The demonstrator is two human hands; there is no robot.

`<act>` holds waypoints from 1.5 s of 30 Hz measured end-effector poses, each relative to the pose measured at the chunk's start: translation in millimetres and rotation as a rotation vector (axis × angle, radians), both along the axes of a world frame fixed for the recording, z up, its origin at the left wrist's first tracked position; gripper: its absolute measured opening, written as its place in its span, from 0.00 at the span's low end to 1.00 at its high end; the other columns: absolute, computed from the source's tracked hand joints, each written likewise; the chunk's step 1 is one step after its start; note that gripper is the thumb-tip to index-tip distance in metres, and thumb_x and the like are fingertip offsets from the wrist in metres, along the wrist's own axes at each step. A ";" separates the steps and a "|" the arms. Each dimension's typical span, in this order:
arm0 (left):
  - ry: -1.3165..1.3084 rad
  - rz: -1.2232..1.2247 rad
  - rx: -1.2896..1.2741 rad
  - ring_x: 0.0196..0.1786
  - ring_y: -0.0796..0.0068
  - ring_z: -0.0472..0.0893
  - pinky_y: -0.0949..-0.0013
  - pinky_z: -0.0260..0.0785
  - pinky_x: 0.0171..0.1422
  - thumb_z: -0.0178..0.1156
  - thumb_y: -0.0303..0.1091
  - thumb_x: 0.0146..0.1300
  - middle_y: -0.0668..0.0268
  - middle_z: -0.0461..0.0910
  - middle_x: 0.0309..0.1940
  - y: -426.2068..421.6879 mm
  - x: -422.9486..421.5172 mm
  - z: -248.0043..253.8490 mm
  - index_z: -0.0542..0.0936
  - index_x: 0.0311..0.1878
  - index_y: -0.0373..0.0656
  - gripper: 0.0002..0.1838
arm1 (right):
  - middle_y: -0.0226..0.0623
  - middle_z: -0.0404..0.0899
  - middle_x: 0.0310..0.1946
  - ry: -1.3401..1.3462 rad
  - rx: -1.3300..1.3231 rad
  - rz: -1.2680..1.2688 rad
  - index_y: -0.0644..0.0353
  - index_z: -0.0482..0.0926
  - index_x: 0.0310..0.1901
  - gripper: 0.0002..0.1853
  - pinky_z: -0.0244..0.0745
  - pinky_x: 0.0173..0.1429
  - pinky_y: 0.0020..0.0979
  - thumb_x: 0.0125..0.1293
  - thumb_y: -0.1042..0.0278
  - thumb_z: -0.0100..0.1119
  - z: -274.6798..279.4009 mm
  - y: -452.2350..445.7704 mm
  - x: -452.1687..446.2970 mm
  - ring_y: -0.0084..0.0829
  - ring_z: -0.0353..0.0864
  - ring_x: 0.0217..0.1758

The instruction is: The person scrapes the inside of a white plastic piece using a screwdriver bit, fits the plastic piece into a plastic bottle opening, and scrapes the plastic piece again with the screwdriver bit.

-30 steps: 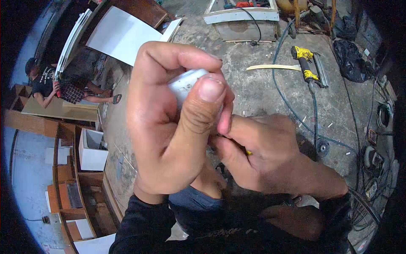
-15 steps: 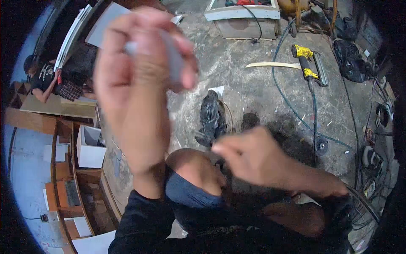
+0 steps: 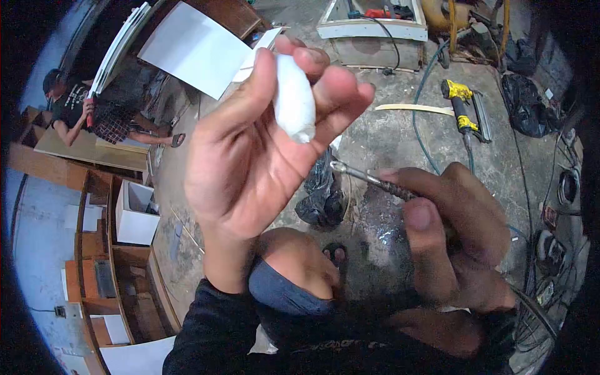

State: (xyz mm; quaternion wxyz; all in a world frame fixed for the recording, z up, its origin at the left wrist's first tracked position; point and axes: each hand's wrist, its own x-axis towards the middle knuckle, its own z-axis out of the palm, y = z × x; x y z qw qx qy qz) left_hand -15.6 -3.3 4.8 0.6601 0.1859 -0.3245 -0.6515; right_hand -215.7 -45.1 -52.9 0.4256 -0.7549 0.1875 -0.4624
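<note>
My left hand [image 3: 250,150] is raised, palm up, with its fingers curled round a small white bottle [image 3: 294,97]. The bottle is rounded, and a short nozzle-like end points down toward me. Lower and to the right, my right hand [image 3: 459,231] pinches a thin metal rod [image 3: 369,177] between thumb and fingers. Its shiny tip points left toward the bottle, a short gap apart from it; the shaft looks dark and rough near my fingers, which hide the rear end. A crumpled black plastic bag [image 3: 322,200] lies on the floor beneath.
A yellow-black nail gun [image 3: 461,106] lies right, beside a wooden strip [image 3: 412,108] and hose. A wooden box [image 3: 375,31] stands at the back. Left are a shelf unit [image 3: 115,262], a white panel [image 3: 194,50] and a seated co-worker [image 3: 75,109]. Cables [image 3: 569,169] line the right edge.
My left hand has turned and opened out somewhat, showing the white bottle more fully. My right hand has moved right, and the metal rod in it now shows clearly.
</note>
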 end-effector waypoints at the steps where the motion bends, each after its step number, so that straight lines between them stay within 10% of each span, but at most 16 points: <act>1: -0.022 -0.007 -0.013 0.49 0.69 0.77 0.50 0.53 0.75 0.37 0.32 0.75 0.61 0.66 0.46 0.5 2.0 -0.3 0.64 0.52 0.38 0.10 | 0.35 0.70 0.19 -0.007 -0.019 -0.008 0.66 0.82 0.42 0.15 0.57 0.26 0.30 0.65 0.63 0.53 -1.3 -0.1 0.5 0.26 0.63 0.20; 12: 0.080 -0.058 0.026 0.52 0.67 0.76 0.50 0.54 0.75 0.37 0.33 0.75 0.62 0.64 0.49 4.2 -2.4 1.8 0.64 0.53 0.38 0.11 | 0.37 0.74 0.24 -0.027 -0.153 -0.089 0.66 0.81 0.40 0.13 0.59 0.29 0.29 0.64 0.64 0.55 0.5 -3.5 -6.4 0.25 0.65 0.25; 22: 0.262 0.096 0.141 0.73 0.40 0.54 0.44 0.44 0.78 0.32 0.35 0.76 0.46 0.63 0.66 13.8 -24.7 11.3 0.59 0.64 0.34 0.20 | 0.35 0.81 0.30 0.135 -0.484 -0.326 0.64 0.80 0.42 0.09 0.63 0.30 0.28 0.60 0.71 0.62 16.6 7.2 -8.0 0.28 0.67 0.26; 32: -0.147 0.045 -0.016 0.68 0.50 0.66 0.45 0.55 0.75 0.36 0.33 0.75 0.55 0.64 0.59 10.8 -13.1 2.3 0.61 0.59 0.34 0.16 | 0.33 0.79 0.28 0.293 -0.556 -0.340 0.60 0.81 0.44 0.12 0.65 0.29 0.28 0.58 0.70 0.66 28.6 9.6 -9.2 0.28 0.68 0.26; 40: -0.281 0.215 -0.053 0.33 0.76 0.71 0.53 0.65 0.69 0.36 0.30 0.75 0.62 0.64 0.48 8.3 -12.8 2.6 0.61 0.56 0.35 0.12 | 0.34 0.74 0.23 0.005 -0.411 -0.262 0.60 0.83 0.39 0.12 0.62 0.26 0.26 0.51 0.72 0.68 23.7 10.3 13.7 0.25 0.67 0.21; 45: -0.322 0.229 -0.027 0.33 0.76 0.71 0.54 0.63 0.71 0.37 0.30 0.75 0.63 0.64 0.47 8.7 -15.6 6.5 0.61 0.56 0.35 0.12 | 0.33 0.71 0.21 0.001 -0.294 -0.010 0.61 0.83 0.37 0.09 0.60 0.26 0.25 0.53 0.71 0.65 10.6 -14.3 -6.3 0.25 0.67 0.22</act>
